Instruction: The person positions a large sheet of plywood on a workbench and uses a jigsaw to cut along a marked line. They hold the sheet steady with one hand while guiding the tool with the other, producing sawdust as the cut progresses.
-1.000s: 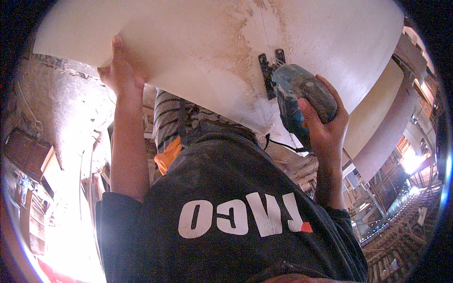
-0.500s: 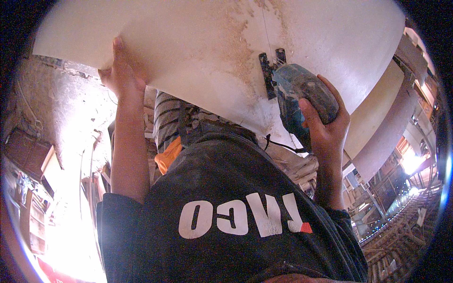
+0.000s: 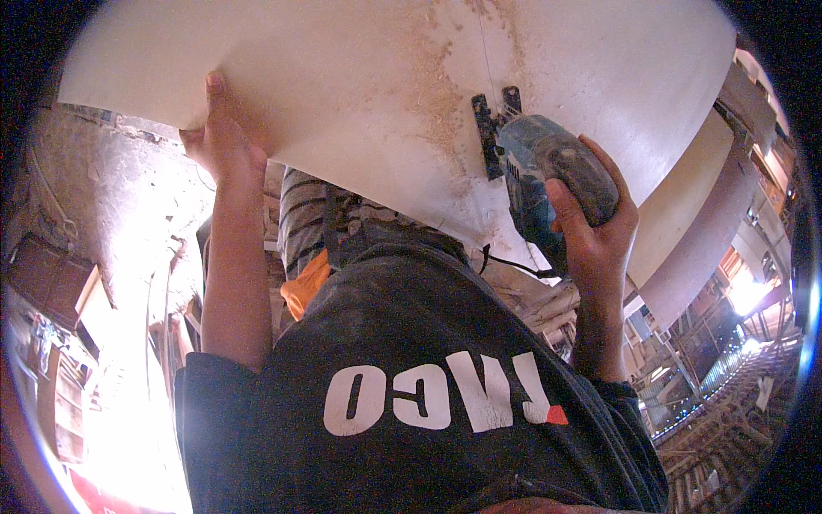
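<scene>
A large pale sheet of board spans the upper part of the view, its near edge just in front of my body. My left hand grips that edge at the left, one digit stretched along the upper face and the others partly hidden. In my right hand is a dusty blue-and-black jigsaw, fingers and thumb wrapped round its body. Its black base plate rests on the sheet, close to the near edge. A thin straight line runs away from the saw, with sawdust along both sides; the blade is hidden.
A black cord hangs beside the jigsaw near my waist. More sheets lie to the right, lower than the board. Wood pieces are below, and an orange cloth is at my waist. Bright glare covers the left side.
Almost nothing differs. The jigsaw and my right hand sit very slightly farther right in the picture; my left hand keeps its place on the sheet's edge.
</scene>
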`<state>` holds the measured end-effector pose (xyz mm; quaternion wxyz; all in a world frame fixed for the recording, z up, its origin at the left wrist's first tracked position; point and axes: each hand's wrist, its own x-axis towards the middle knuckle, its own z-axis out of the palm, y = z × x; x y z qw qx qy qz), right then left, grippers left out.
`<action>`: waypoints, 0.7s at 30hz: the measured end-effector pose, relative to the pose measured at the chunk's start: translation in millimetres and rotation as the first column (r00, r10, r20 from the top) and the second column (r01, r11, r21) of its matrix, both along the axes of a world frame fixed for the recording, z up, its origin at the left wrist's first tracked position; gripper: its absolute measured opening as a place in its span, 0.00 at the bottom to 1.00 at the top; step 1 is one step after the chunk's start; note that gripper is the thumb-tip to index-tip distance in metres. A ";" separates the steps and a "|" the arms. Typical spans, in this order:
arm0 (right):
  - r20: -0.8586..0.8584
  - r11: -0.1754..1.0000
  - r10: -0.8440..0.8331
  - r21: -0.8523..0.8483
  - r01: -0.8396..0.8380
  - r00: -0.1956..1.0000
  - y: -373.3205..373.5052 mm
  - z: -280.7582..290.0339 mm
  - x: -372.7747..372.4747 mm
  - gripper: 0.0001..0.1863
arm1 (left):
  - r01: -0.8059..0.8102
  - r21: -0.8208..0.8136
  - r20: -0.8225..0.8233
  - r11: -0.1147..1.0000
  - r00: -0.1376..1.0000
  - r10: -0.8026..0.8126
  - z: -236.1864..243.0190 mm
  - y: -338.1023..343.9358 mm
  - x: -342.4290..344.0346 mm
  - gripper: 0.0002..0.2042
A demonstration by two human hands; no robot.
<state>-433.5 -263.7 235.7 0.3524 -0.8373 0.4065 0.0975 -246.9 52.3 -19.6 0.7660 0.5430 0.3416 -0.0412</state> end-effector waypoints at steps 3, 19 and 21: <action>0.005 1.000 -0.001 0.008 0.001 1.000 -0.3 -4.6 1.9 0.31 | 0.018 -0.027 0.011 0.999 1.000 -0.018 -7.8 5.5 2.8 0.29; 0.014 1.000 0.010 0.016 -0.010 1.000 -0.4 -2.7 6.5 0.32 | 0.031 0.044 -0.010 0.999 0.999 -0.031 8.1 -2.5 -2.7 0.31; 0.017 1.000 0.009 0.016 -0.010 1.000 -0.7 -4.0 6.6 0.32 | 0.028 0.033 0.009 0.999 1.000 -0.029 6.6 -1.9 -2.5 0.31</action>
